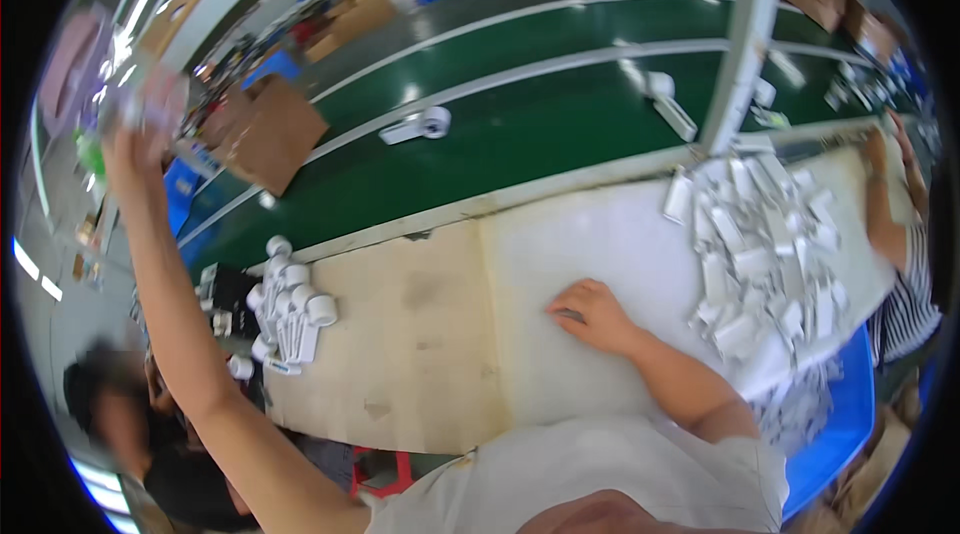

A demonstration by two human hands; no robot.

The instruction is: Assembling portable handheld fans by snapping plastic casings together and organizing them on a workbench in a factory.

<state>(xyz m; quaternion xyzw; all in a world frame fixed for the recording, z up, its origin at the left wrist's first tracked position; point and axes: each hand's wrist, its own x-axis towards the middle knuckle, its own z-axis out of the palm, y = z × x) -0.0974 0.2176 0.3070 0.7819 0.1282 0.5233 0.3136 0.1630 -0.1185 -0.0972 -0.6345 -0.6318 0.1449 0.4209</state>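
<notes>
My left arm is stretched far up and to the left. My left hand (135,149) is smeared by motion beside a blurred, clear pinkish plastic thing (160,104); whether its fingers grip that is not visible. On the pale tabletop (560,384) rests my right hand (595,317), fingers curled together round a small grey piece (570,314) too small to name. To its right spreads a heap of white plastic parts (740,234). At the table's left end lies a pile of white parts with round heads (295,299).
Beyond the table runs a green conveyor belt (500,149) carrying a white round-headed part (433,122). A white post (745,44) rises at its edge. A cardboard box (270,134) stands left. A blue bin (850,414) holds clear bags. Co-workers sit left (180,474) and right (905,284).
</notes>
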